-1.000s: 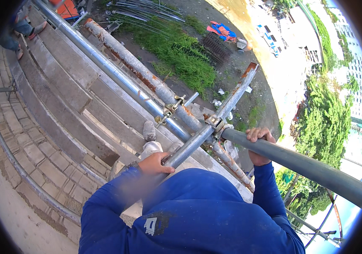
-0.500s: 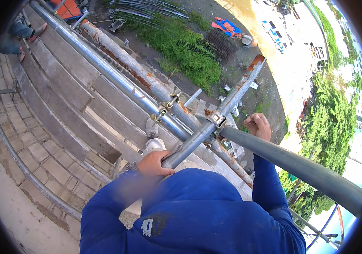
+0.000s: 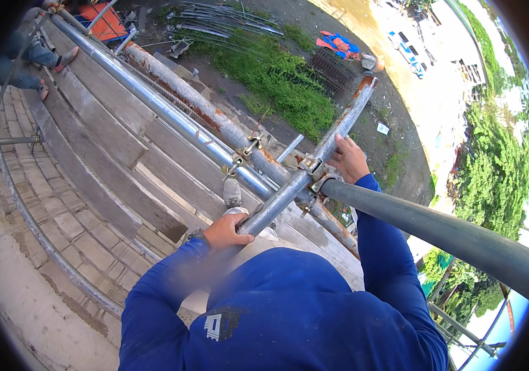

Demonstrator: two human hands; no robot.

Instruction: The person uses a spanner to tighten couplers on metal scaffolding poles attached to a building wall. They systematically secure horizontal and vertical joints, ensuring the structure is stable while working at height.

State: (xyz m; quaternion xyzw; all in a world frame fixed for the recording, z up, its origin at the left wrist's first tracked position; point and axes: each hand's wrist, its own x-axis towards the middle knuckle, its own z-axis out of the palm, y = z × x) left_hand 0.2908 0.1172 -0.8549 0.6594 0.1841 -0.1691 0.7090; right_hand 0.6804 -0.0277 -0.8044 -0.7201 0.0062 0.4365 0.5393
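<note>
My left hand is closed round the near end of a short steel scaffold pipe, which slants away to a rusty far end. Past the clamp, my right hand holds the same pipe from its right side, fingers bent against it; part of its grip is hidden. Between my hands a scaffold coupler sits on the pipe, its metal flap on top. Close beside the coupler, a thick grey pole runs toward the lower right. The short pipe crosses over a shiny rail pipe and a rusty pipe.
Another coupler is fastened on the shiny rail. Wooden planks form the walkway at left, where another person's feet stand. Far below lie weeds, stacked rods and bare ground. A curved pipe runs along the left.
My right hand has moved left from beside the grey pole onto the short pipe past the coupler. My left hand has kept its grip on the near end.
</note>
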